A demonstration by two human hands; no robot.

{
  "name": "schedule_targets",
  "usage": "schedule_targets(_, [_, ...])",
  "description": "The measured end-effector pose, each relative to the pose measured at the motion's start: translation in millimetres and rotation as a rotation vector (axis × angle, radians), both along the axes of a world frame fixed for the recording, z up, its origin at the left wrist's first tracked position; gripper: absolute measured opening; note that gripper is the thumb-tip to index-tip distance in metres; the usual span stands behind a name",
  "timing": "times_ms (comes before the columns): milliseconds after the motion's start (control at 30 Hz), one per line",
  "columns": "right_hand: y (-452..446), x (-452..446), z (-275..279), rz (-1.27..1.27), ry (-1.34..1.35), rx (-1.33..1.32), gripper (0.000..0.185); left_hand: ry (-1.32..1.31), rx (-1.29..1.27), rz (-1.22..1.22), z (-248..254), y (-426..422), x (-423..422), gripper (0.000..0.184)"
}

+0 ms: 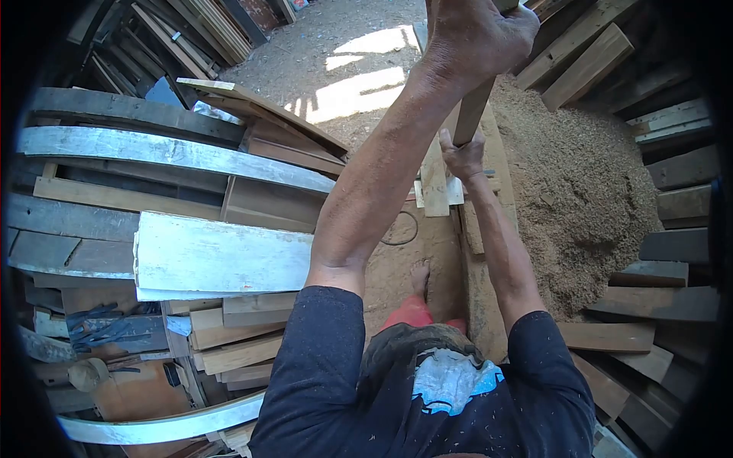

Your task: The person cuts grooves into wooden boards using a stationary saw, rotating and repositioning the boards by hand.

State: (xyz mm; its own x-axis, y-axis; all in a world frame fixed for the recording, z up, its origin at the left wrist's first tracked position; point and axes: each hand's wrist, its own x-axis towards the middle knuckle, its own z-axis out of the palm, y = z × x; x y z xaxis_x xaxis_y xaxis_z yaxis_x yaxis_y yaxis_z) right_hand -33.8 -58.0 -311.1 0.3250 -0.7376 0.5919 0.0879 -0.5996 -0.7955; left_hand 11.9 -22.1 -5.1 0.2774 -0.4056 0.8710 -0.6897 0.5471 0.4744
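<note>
A long wooden piece (473, 113) slants away from me between my two hands. My left hand (489, 38), at the top edge of the view, is closed around its farther part; the fingertips are partly out of sight. Lower down, my right hand (465, 156) grips the nearer end, with the thumb along its side. Just left of and under my right hand lies a narrow pale board (435, 187), on or beside a long wooden bench (481, 278). A small white piece (455, 191) shows by that board.
A large heap of sawdust (580, 198) lies right of the bench, with stacked timber (653, 301) beyond it. Planks pile up on my left, including a white-painted board (221, 256). A thin dark ring (399, 229) lies near my bare foot (420, 276).
</note>
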Motion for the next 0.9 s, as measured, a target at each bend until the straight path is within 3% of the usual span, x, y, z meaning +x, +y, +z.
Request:
schedule_targets(267, [-4.0, 4.8, 1.4, -0.007, -0.027, 0.011, 0.009, 0.02, -0.017, -0.085, 3.4, -4.9, 4.5, 0.092])
schedule_targets(367, [-6.0, 7.2, 3.0, -0.022, -0.015, -0.003, 0.01, -0.147, -0.171, -0.011, -1.8, -19.0, 16.3, 0.097])
schedule_targets(500, [-10.8, 10.2, -0.5, -0.013, 0.02, 0.008, 0.011, -0.137, -0.134, 0.004, -3.2, -12.7, 10.8, 0.105])
schedule_targets(733, [-18.2, 17.7, -6.5, -0.009, -0.007, 0.031, 0.011, 0.097, 0.119, -0.187, 9.2, -6.1, 11.8, 0.11])
schedule_targets(900, [-22.8, 21.6, -8.9, 0.01, 0.003, 0.068, 0.01, -0.043, -0.039, -0.156, -2.9, -21.6, 20.7, 0.111])
